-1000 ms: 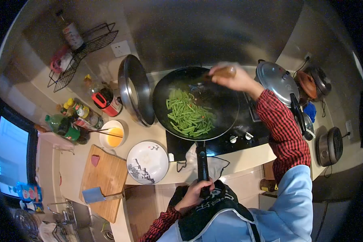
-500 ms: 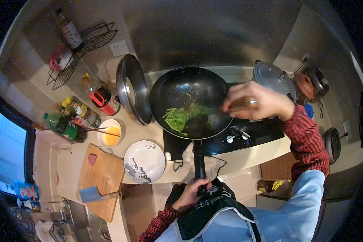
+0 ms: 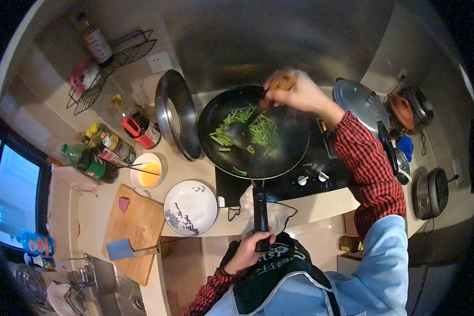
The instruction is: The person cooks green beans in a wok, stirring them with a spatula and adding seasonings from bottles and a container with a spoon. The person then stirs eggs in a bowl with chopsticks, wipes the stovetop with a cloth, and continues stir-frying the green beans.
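Note:
My left hand (image 3: pixel 252 249) is wrapped round the end of the black handle (image 3: pixel 259 208) of a wok (image 3: pixel 287 150) on the stove. Chopped green vegetables (image 3: pixel 265 131) lie in the middle of the wok, split into two heaps. Over its far side, my right hand (image 3: pixel 300 90) is closed on a spatula with a wooden handle (image 3: pixel 283 81). The spatula's dark blade reaches down among the greens and is blurred. A light cloth (image 3: pixel 246 203) lies under the wok handle at the counter edge.
Left of the stove stand a white plate (image 3: pixel 203 210), a bowl of beaten egg (image 3: pixel 150 174) with chopsticks, and a large lid (image 3: pixel 175 118). A cleaver (image 3: pixel 121 249) rests on the cutting board (image 3: pixel 137 221). A pressure cooker (image 3: pixel 355 100) stands to the right.
My right hand has swung left and away from me, from the wok's right rim to its far side. The greens have shifted and spread into two heaps. My left hand stays on the handle.

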The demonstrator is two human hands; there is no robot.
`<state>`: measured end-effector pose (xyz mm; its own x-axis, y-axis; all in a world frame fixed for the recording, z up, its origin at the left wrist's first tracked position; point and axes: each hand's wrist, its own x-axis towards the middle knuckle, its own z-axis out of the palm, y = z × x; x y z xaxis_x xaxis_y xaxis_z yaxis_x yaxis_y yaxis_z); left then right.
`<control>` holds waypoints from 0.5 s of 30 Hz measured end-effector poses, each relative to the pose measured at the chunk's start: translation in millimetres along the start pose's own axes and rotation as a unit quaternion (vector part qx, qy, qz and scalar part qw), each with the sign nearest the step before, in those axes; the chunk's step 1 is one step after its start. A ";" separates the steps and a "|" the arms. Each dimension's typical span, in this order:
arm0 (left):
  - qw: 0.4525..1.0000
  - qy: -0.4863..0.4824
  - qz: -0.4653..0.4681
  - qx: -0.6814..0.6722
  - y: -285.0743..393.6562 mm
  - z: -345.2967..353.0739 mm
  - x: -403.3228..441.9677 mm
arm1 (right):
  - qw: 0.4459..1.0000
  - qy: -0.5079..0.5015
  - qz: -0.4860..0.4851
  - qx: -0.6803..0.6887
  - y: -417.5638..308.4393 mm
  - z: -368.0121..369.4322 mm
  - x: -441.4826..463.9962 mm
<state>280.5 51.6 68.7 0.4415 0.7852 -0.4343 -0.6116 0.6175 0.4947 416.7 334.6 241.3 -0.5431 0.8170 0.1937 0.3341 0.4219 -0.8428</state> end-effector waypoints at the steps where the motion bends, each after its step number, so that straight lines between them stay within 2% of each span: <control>1: 1.000 0.001 0.003 -0.003 0.1 -0.4 0.4 | 0.998 0.039 0.025 0.033 5.2 -4.2 4.1; 3: 1.000 -0.007 -0.009 0.012 1.2 -1.9 -1.4 | 0.984 0.109 0.071 0.122 22.5 -6.2 4.5; 7: 1.000 -0.021 -0.006 -0.020 1.4 -1.0 -2.0 | 0.971 0.177 0.106 0.116 46.1 -7.1 -18.0; 8: 0.998 0.034 0.011 -0.042 2.0 1.1 -3.3 | 0.972 0.176 0.104 0.115 44.8 -13.1 -26.0; 9: 0.994 0.089 0.028 -0.063 1.8 2.0 -4.6 | 0.982 0.174 0.042 0.068 45.4 -19.5 -35.8; 10: 0.994 0.089 0.028 -0.063 1.7 -7.3 -5.5 | 0.985 0.170 -0.020 0.020 44.0 -21.8 -45.5; 12: 0.973 0.207 0.032 -0.100 0.3 -51.0 -5.4 | 0.971 0.113 -0.154 -0.145 33.8 -13.5 -73.1; 14: 0.933 0.313 0.111 -0.137 -12.6 -100.8 -5.7 | 0.932 -0.026 -0.247 -0.264 35.6 -5.8 -96.9; 15: 0.912 0.360 0.132 -0.142 -17.4 -124.7 -8.3 | 0.921 -0.072 -0.250 -0.289 31.2 -0.8 -111.6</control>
<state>205.6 28.4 -30.2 -0.2297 0.6066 -0.7611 -0.8249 0.2936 0.4830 488.3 256.9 193.8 -0.8229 0.4215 0.3810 0.3471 0.9039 -0.2501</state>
